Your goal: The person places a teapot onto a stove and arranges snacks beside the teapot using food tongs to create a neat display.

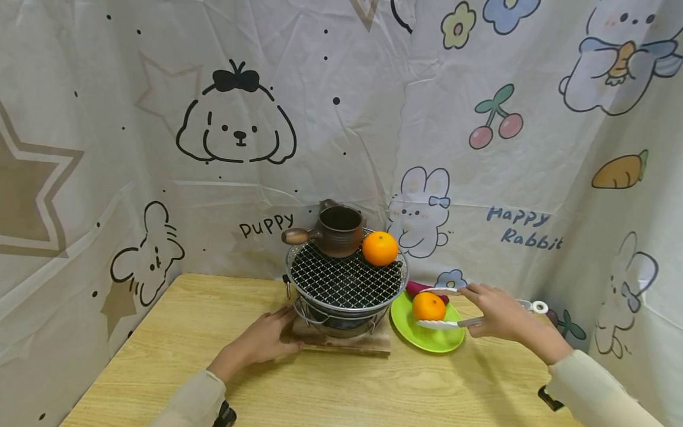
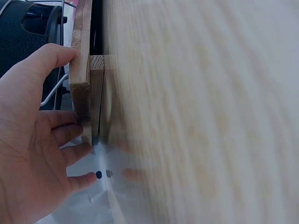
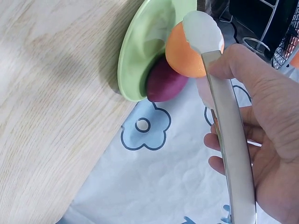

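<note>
My right hand holds a pair of metal tongs with pale scalloped tips. Those tips lie on either side of an orange over the green plate. Whether the orange touches the plate I cannot tell. A smooth purple, eggplant-like thing lies on the plate beside it. My left hand grips the left front corner of a wooden board, thumb on one edge and fingers on the other. On that board stands a round grill with a wire mesh top.
A brown clay pot with a side handle stands on the back of the mesh. Another orange sits to its right. Behind the wooden table hangs a printed cloth, which also closes in both sides.
</note>
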Tool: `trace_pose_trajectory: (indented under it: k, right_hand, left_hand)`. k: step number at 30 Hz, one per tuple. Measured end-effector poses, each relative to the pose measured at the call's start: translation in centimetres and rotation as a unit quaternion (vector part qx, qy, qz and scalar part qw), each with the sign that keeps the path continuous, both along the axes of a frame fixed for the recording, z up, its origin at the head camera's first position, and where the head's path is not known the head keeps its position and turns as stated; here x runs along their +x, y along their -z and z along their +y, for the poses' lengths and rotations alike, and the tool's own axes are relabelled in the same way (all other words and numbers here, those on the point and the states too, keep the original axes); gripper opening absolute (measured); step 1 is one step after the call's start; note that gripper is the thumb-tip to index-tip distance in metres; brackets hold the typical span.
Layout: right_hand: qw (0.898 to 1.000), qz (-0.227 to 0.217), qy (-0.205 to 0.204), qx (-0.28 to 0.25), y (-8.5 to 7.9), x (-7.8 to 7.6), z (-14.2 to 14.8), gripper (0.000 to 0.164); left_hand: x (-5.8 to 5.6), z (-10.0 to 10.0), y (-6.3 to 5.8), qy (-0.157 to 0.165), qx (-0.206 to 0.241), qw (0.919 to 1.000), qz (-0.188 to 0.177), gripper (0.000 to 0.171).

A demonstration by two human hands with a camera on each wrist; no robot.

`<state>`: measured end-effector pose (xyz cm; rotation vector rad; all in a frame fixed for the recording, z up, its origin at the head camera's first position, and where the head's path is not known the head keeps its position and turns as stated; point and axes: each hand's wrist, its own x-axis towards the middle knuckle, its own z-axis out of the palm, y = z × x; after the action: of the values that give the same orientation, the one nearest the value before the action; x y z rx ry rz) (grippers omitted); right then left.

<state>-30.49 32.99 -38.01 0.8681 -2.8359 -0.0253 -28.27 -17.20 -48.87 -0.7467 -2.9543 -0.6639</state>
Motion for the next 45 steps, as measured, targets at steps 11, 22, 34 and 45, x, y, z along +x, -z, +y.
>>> trace_pose_trajectory:
  k: [11,22,34,45]
  right_hand:
    - [1.0,-0.009,0.016,-0.009,-0.5,0.0,-0.3,0.078]
    - [1.0,0.005,0.019,-0.009,-0.6,-0.1,-0.5,0.08]
    - [0.998,0.048,-0.001,-0.026,-0.7,-0.4,-0.4,0.078]
    - [0.997,0.049,0.023,-0.049,-1.7,-1.1,-0.6,0.079]
  left_hand:
    - [-0.1,-0.1,0.3,0.001,-0.003,1.0,0.003,0.088]
    - [-0.2,-0.1,0.3,0.004,-0.003,0.9999,0.015,0.087]
    - [0.1,-0.1,0.1,0.002,-0.003,1.0,0.005,0.087]
    - [-0.1,-0.2,0.2,0.002,-0.002,1.0,-0.001,0.088]
